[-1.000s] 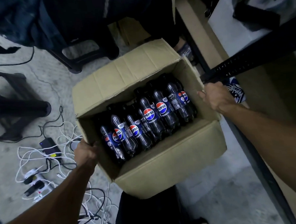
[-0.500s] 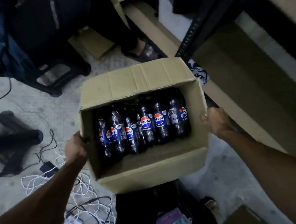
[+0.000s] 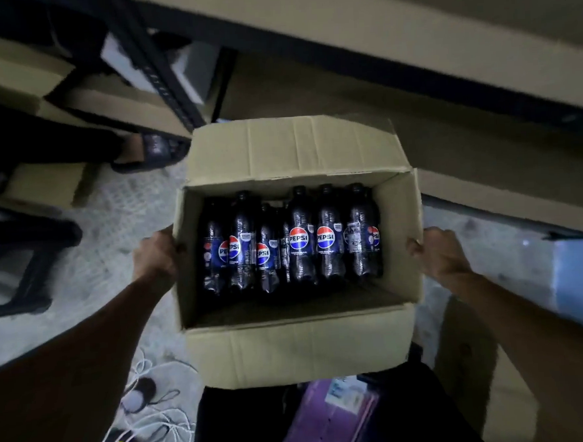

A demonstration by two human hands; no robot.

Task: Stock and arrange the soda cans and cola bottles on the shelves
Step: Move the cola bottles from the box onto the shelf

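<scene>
An open cardboard box [image 3: 300, 348] hangs in front of me, carried between both hands. Several dark Pepsi cola bottles [image 3: 299, 237] lie side by side in it, caps pointing away from me. My left hand [image 3: 155, 258] grips the box's left wall at the rim. My right hand [image 3: 437, 252] grips the right wall, fingers curled over the edge. Just beyond the box runs a low shelf [image 3: 448, 138] with a tan board and a dark metal frame; a higher shelf board [image 3: 374, 30] crosses the top. No soda cans are in view.
A black perforated shelf post [image 3: 161, 79] stands at the upper left. Another person's sandalled foot [image 3: 151, 150] rests on the floor left of the box. White cables [image 3: 152, 427] lie at the lower left, a dark stool [image 3: 22, 265] at the left, a purple package [image 3: 331, 418] below the box.
I have turned right with the box, so it now faces the shelf squarely and sits closer to it. Both hands keep their grip on the box walls.
</scene>
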